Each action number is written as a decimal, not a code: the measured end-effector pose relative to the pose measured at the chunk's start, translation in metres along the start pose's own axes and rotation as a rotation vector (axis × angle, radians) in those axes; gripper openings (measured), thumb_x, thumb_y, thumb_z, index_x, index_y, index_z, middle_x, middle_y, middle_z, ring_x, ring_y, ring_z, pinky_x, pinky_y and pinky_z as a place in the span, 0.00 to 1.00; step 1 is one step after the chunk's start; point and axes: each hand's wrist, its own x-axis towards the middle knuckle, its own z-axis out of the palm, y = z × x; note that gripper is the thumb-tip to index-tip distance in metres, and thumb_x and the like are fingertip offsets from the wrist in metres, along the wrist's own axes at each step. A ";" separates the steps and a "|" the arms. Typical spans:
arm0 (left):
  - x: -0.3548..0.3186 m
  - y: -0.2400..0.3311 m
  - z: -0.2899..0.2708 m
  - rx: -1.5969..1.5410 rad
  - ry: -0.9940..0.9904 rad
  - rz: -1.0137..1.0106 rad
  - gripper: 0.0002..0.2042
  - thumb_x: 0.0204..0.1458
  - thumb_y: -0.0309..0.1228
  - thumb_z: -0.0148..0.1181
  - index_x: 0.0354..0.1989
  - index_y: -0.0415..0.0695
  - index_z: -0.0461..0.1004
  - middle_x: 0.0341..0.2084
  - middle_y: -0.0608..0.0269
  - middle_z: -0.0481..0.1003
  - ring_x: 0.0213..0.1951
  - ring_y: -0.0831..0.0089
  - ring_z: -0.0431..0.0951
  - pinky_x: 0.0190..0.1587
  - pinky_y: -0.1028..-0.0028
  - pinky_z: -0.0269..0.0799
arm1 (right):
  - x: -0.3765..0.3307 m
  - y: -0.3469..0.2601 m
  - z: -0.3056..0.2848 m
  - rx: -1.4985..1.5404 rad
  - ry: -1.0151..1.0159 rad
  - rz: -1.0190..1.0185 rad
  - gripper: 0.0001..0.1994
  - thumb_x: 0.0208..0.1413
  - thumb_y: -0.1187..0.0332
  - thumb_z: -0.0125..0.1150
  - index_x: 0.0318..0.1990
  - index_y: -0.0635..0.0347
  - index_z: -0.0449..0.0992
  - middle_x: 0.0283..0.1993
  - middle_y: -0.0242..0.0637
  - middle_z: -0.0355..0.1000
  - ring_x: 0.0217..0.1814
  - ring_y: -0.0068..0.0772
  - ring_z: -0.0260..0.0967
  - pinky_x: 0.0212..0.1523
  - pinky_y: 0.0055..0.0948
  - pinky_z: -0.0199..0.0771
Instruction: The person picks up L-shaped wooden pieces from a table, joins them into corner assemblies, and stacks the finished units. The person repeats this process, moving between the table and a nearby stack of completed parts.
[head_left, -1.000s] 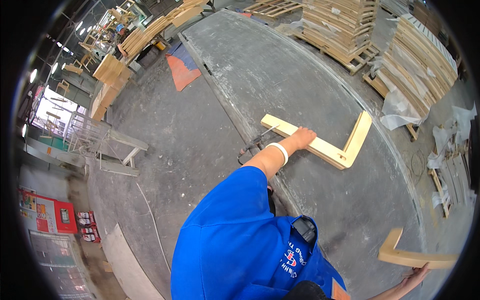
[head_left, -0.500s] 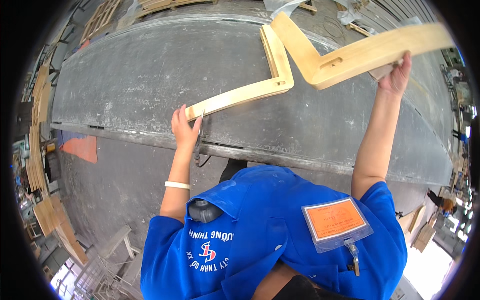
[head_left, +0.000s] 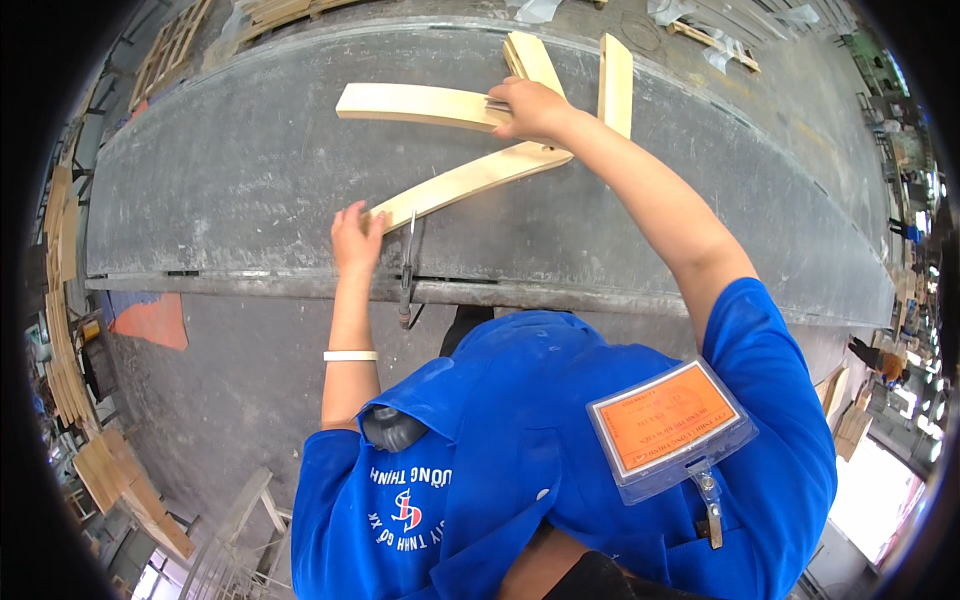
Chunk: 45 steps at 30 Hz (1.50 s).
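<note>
The left hand (head_left: 355, 238) rests its fingers on the near end of a long pale wooden piece (head_left: 470, 185) lying flat on the grey worktop (head_left: 230, 180); that grip is loose, fingers pressing more than closing. The right hand (head_left: 530, 108) has its grip closed around the end of a second curved wooden piece (head_left: 415, 105), held just above the first one's far end. Just beyond that grip, two more pale slats (head_left: 615, 80) lie together. A metal clamp (head_left: 407, 270) hangs at the worktop edge, just beside the left hand.

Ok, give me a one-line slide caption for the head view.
Left hand steadies a bent wooden piece on the grey table; right hand sets another on top.
</note>
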 end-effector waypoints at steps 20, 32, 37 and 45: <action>-0.052 0.022 0.016 -0.491 0.096 -0.106 0.10 0.53 0.34 0.59 0.26 0.39 0.74 0.19 0.59 0.70 0.25 0.68 0.70 0.32 0.71 0.68 | 0.027 -0.076 0.107 -0.232 -0.335 -0.246 0.23 0.42 0.66 0.69 0.47 0.58 0.71 0.47 0.44 0.67 0.46 0.47 0.73 0.45 0.39 0.75; 0.008 -0.056 0.022 -0.758 0.067 -0.630 0.29 0.53 0.45 0.61 0.55 0.33 0.67 0.50 0.47 0.71 0.52 0.64 0.71 0.55 0.68 0.65 | 0.013 -0.055 0.097 -0.053 -0.336 -0.183 0.25 0.42 0.66 0.69 0.50 0.55 0.70 0.49 0.43 0.65 0.46 0.49 0.71 0.48 0.40 0.73; 0.011 -0.037 0.022 -0.772 0.007 -0.633 0.28 0.53 0.44 0.60 0.55 0.34 0.67 0.49 0.48 0.72 0.52 0.65 0.71 0.54 0.70 0.65 | 0.007 0.026 0.089 0.322 0.243 -0.006 0.19 0.47 0.63 0.65 0.47 0.58 0.74 0.48 0.46 0.70 0.51 0.49 0.70 0.52 0.38 0.69; 0.004 -0.061 0.005 -1.146 -0.088 -0.782 0.33 0.59 0.55 0.43 0.62 0.37 0.60 0.59 0.56 0.65 0.60 0.67 0.62 0.64 0.68 0.51 | -0.007 0.192 0.146 0.492 0.169 0.820 0.20 0.59 0.57 0.47 0.50 0.64 0.73 0.49 0.53 0.72 0.51 0.50 0.70 0.51 0.41 0.68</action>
